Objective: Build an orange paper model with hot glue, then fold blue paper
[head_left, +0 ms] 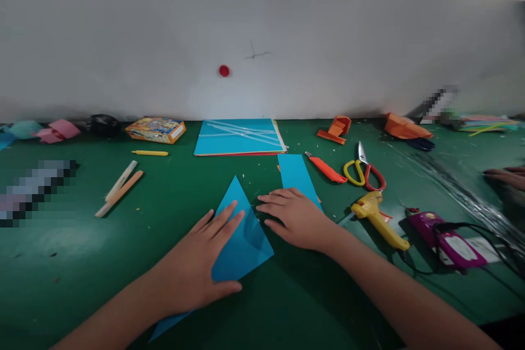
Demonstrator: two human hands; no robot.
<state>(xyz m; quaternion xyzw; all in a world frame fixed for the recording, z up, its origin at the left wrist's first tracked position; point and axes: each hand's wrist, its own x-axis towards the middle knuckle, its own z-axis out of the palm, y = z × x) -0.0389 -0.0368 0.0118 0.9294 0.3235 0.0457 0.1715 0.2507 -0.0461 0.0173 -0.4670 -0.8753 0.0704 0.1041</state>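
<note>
A blue sheet of paper (248, 249) lies on the green table, its visible part coming to a point at the far end. My left hand (194, 262) rests across its left side with the fingers spread, hiding part of it. Just right of the sheet, my right hand (293, 219) is stretched out low over the table with nothing visible in it. Beyond that hand is a blue paper strip (293, 172), partly covered by the hand and wrist, with a bit of orange showing at its edges.
At the back lies a paper stack (233, 142) with thin strips on top. A utility knife (328, 169), scissors (363, 169), yellow glue gun (379, 219) and purple corded box (447, 240) are on the right. Leftward are two markers (121, 191) and a box (156, 129). Another person's hand (508, 176) shows far right.
</note>
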